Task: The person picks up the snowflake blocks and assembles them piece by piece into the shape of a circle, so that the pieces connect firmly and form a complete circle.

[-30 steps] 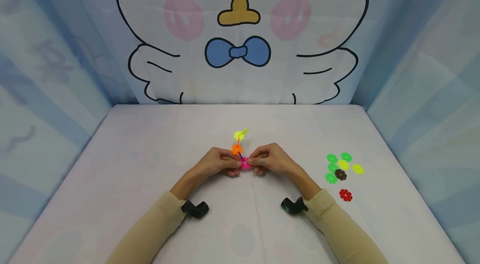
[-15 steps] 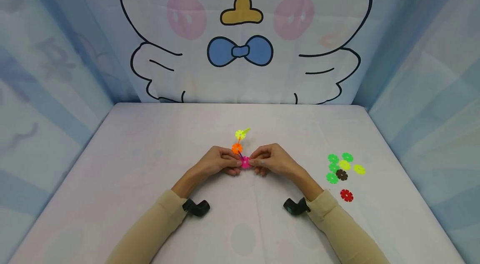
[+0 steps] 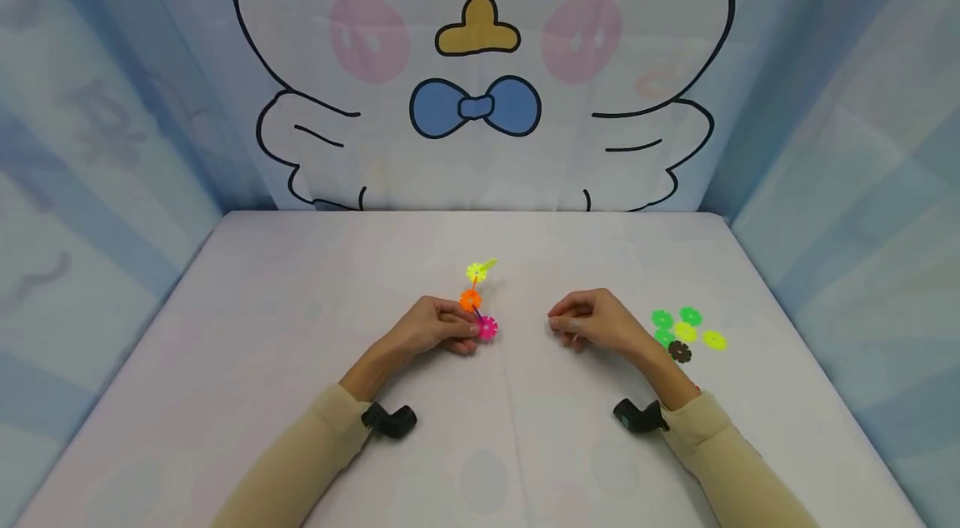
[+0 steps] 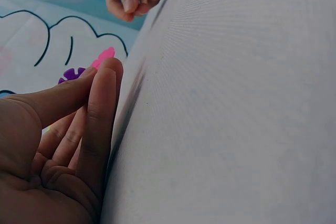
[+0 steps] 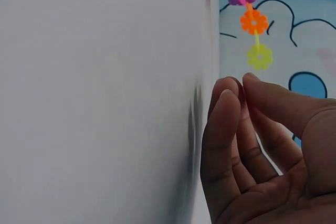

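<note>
Near the table's middle, a chain of slotted flower-shaped plastic discs runs away from the pink disc [image 3: 489, 328]. Behind it come a purple disc [image 4: 72, 74], an orange disc [image 3: 470, 300] and a yellow disc [image 3: 476, 271], with another yellow disc [image 3: 490, 264] seen nearly edge-on. My left hand [image 3: 433, 326] pinches the pink disc between thumb and fingertips. To the right of the chain, my right hand [image 3: 596, 320] is over the table, touching no disc. Its fingers bend loosely, and the right wrist view has a small gap between thumb and forefinger.
On the right lies a loose group of discs: several green discs [image 3: 691, 316], two yellow discs [image 3: 715, 341] and a brown disc [image 3: 680, 351]. My right forearm covers part of the group and nearly all of a red disc. A cartoon-printed curtain [image 3: 480, 161] stands behind the table.
My right hand has let go of the pink disc and moved right, toward the loose discs. The left hand keeps its pinch on the pink disc, almost in place.
</note>
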`<state>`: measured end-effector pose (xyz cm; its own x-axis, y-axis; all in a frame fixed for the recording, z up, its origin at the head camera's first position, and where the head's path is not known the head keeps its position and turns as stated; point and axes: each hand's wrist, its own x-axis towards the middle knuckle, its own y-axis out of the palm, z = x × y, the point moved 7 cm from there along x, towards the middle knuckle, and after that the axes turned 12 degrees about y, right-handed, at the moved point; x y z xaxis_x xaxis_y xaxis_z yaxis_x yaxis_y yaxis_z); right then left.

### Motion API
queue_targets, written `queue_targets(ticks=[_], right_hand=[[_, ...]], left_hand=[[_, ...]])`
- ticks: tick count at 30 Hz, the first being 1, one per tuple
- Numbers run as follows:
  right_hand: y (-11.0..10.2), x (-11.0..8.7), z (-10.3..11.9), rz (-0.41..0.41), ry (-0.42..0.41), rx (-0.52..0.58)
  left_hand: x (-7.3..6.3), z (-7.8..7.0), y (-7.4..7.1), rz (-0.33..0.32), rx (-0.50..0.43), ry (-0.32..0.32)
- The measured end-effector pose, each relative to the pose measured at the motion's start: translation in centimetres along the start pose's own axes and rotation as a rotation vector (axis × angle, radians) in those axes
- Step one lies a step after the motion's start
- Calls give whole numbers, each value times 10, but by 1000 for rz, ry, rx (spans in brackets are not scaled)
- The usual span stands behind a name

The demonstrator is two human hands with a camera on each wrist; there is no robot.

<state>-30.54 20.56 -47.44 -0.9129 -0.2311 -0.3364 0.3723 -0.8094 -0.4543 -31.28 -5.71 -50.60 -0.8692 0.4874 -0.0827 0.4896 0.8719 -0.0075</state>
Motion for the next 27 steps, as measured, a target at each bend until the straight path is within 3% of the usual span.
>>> queue_targets(ticks=[6, 12, 27], right_hand=[[-38, -17, -25, -85, 60, -13], [-76, -35, -42, -196, 69, -71], [-125, -60, -79, -432, 139, -303]], left_hand=[[0, 1, 0, -2, 13, -7], [0, 4, 0, -2, 30, -21], [1, 3, -1, -1, 19, -14]])
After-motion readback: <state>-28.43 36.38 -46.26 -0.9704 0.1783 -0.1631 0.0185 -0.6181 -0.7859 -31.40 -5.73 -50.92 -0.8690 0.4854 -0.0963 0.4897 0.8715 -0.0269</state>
